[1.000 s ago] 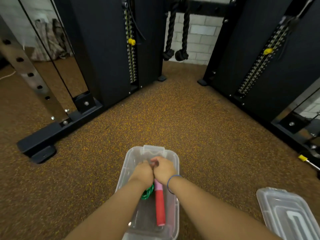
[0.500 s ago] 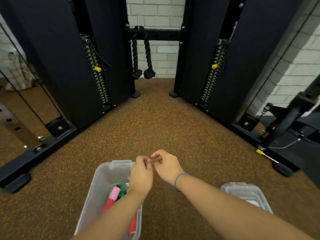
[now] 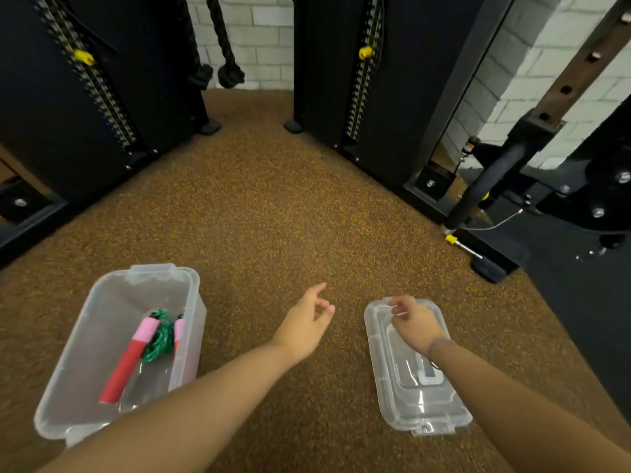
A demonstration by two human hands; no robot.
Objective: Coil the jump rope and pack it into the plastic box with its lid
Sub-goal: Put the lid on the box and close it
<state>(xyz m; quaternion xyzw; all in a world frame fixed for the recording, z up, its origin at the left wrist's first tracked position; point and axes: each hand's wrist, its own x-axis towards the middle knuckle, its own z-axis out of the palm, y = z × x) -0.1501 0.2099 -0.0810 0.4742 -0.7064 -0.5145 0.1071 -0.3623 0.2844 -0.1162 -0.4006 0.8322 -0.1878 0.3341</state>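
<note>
— Now, item one, far left?

— Box (image 3: 102, 336): clear plastic, open, on the floor. Long axis runs away from the person, leaning slightly right. Contents: rope (image 3: 158, 337), green cord bunched in a loose coil between two pink-and-red handles, lying against the right wall.

— Next along?

— Left hand (image 3: 304, 322): over bare floor between box and lid, holding nothing, fingers loosely curled, thumb and a fingertip nearly meeting.

— Then?

— Lid (image 3: 413, 394): clear plastic, flat on the floor, right of the box and well apart from it. Long axis roughly parallel to the box, a tab at the near end.

— And the last?

— Right hand (image 3: 415, 324): above the lid's far end, fingers bent down at the far rim. Whether they have closed on the rim, I cannot tell; no firm grasp shows.

— Which hand is nearer the lid?

— The right, plainly. The left sits midway, placed to take the near side.

— The move to come, by your judgement?

— Lid lifted and carried leftward to the box, long axes kept aligned, tabs matched to the box's latch ends.
</note>
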